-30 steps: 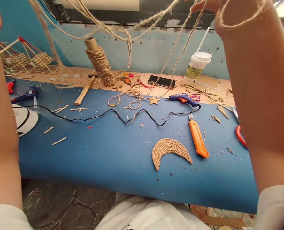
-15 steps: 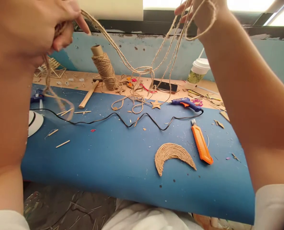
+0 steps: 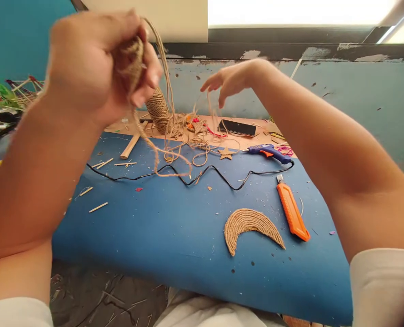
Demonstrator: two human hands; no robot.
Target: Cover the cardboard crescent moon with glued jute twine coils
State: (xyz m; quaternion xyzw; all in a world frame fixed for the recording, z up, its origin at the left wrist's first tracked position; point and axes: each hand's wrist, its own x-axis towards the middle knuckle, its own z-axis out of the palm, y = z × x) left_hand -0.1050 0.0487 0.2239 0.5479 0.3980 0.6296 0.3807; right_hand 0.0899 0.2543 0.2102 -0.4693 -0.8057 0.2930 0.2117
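My left hand (image 3: 102,68) is raised at the upper left, closed around a bunch of jute twine (image 3: 133,63). Strands hang from it in loops down to the tabletop. Over the back of the table, my right hand (image 3: 231,84) is held with its fingers apart and drooping; blurred strands dangle just beneath the fingertips. A twine spool (image 3: 158,111) leans behind the left hand, partly covered by it. Loose twine loops (image 3: 200,147) lie near a small cardboard star (image 3: 225,153). Toward the front rests a crescent covered in twine (image 3: 251,225).
A blue glue gun (image 3: 268,152) trails a black cord (image 3: 211,170) across the blue mat (image 3: 147,240). An orange utility knife (image 3: 292,209) lies at right. Behind are a phone (image 3: 237,127), a wooden-handled hammer (image 3: 133,141) and scraps. Small sticks (image 3: 98,207) lie at left.
The right hand has come down and left, and the strands that stretched up to it now hang slack. The left hand has moved right and lower, still gripping the twine.
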